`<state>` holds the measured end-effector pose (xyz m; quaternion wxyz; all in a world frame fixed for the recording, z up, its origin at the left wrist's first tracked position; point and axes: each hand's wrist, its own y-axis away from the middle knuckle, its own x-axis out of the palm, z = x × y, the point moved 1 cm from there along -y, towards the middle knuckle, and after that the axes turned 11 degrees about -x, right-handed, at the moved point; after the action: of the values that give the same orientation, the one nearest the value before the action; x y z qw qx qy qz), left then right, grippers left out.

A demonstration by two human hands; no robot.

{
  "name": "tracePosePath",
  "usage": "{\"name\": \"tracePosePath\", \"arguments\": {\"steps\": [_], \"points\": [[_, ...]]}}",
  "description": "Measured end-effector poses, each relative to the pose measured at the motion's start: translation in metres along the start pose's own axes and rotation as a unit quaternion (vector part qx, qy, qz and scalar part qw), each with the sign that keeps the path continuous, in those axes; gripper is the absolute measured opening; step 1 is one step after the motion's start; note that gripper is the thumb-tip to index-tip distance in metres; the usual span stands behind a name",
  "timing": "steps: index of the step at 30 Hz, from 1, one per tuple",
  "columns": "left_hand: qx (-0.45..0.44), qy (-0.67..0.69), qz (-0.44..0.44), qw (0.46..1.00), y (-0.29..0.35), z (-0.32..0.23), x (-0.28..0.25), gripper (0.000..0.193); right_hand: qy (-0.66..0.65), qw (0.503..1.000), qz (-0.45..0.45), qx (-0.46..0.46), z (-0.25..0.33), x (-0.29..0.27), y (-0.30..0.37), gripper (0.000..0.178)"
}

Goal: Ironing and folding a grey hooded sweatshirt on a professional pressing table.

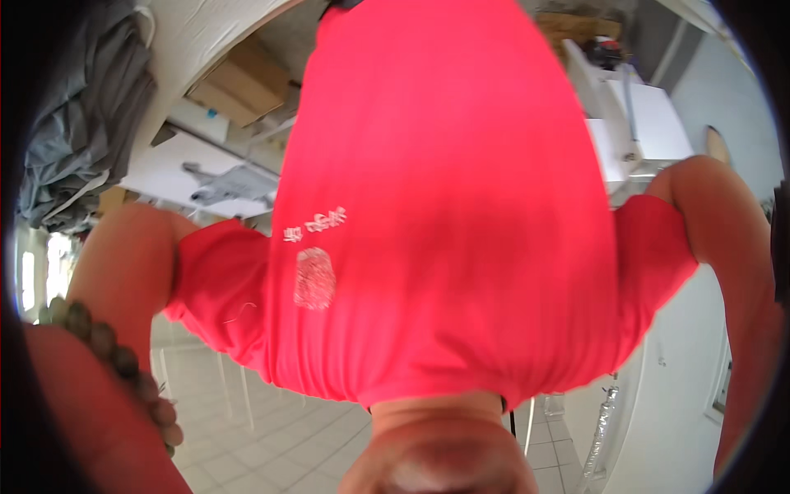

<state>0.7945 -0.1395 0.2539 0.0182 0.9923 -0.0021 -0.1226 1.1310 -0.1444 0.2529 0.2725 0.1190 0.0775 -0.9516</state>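
Both arms are raised, elbows out and forearms folding back toward the head. The left hand is out of frame past the lower left edge; only its wrist shows, wearing a bead bracelet (107, 350). The right hand is also out of frame, the right forearm (741, 329) running down the right rim. I cannot tell whether either hand is clenched, slack or gripping something.

A red shirt (444, 206) fills the middle of the view, the nearest thing to both hands (it is the person's own, collar at the lower edge).

Well apart from the left hand, beyond that elbow, are a heap of grey cloth (82, 115), a cardboard box (243, 82) and a white table (164, 169) with a small grey piece (230, 185) lying on it. Well apart from the right hand are white boxes (650, 119). The tiled floor (271, 436) shows below.

Progress, as a judgement: no thing is in hand, the cloth lies untouched, so the handling is all left to do.
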Motion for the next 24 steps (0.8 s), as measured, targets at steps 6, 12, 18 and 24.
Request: {"name": "tracePosePath", "arguments": {"steps": [6, 12, 18, 24], "points": [[-0.13, 0.002, 0.166, 0.977, -0.037, 0.062, 0.031, 0.025, -0.071, 0.979, -0.077, 0.175, -0.031, 0.038, 0.035, 0.063], [-0.34, 0.04, 0.31, 0.887, -0.032, 0.093, 0.049, 0.023, -0.163, 0.892, -0.093, 0.412, 0.003, 0.061, 0.055, 0.061], [-0.364, 0.114, 0.338, 0.86, -0.066, 0.115, 0.056, 0.022, -0.12, 0.866, -0.076, 0.479, 0.016, 0.035, 0.003, 0.059], [-0.171, 0.106, 0.258, 0.945, -0.088, 0.121, 0.113, 0.021, -0.009, 0.951, -0.07, 0.301, -0.072, -0.024, 0.028, 0.057]]}}
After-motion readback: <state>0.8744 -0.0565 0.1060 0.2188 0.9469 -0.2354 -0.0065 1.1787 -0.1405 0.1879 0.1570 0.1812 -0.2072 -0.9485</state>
